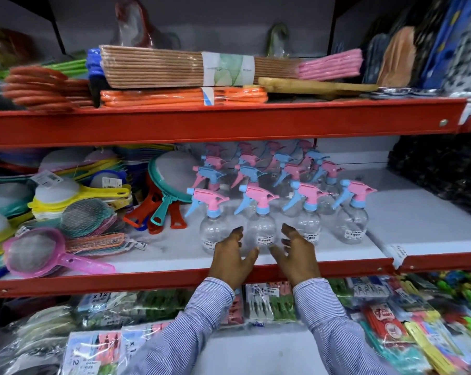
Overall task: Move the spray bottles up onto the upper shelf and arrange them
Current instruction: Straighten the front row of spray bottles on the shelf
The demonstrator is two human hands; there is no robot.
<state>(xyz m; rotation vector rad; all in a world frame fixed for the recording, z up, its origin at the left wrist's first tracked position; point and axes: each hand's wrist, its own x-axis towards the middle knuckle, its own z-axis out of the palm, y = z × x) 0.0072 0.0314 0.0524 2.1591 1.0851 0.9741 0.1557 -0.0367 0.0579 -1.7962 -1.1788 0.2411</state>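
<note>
The spray bottles [261, 212] are standing in rows on the white middle shelf [407, 212], under the red top shelf [229, 123]. The left hand [233, 257] and right hand [296, 254] are reaching in, both open and holding nothing, on either side of one front bottle [260, 226].

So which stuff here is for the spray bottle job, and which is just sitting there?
For the job:
spray bottles
left hand
right hand

Just sitting there:
pink strainer
orange hangers
yellow strainers
packets below
</note>
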